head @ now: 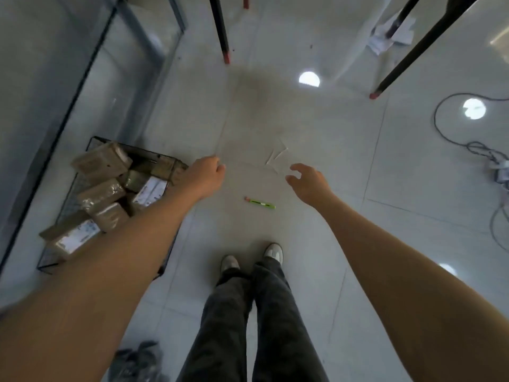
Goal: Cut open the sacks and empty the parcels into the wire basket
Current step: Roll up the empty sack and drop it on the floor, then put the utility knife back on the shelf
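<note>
Pale grey floor tiles (316, 244) fill the view, shiny with lamp reflections, and the person stands on them with both bare arms stretched forward and down. The left hand (205, 176) is curled into a fist and seems to pinch the top edge of a thin, see-through beige plastic sack (248, 119) that spreads away beyond both hands. The sack is so faint and blurred that the grip is a judgement. The right hand (307, 181) hangs apart from it, fingers spread and loosely hooked, holding nothing, just short of some white tape strips (275, 157) on the sack's near edge.

Just outside the left forearm sits the black wire basket (67, 201), piled with brown tape-wrapped cardboard parcels (100, 193), several bearing white labels. Between the hands and nearer the feet lies a slim green pen-shaped cutter (260, 203) on the floor, touched by neither hand. Under the left elbow a crumpled grey heap (137, 357) may be a spent sack.

The sack in hand looks flat and empty, so most of the work seems done. No full sack shows, and whether more wait out of view cannot be told. Beyond the hands stand black table legs (220, 28).
</note>
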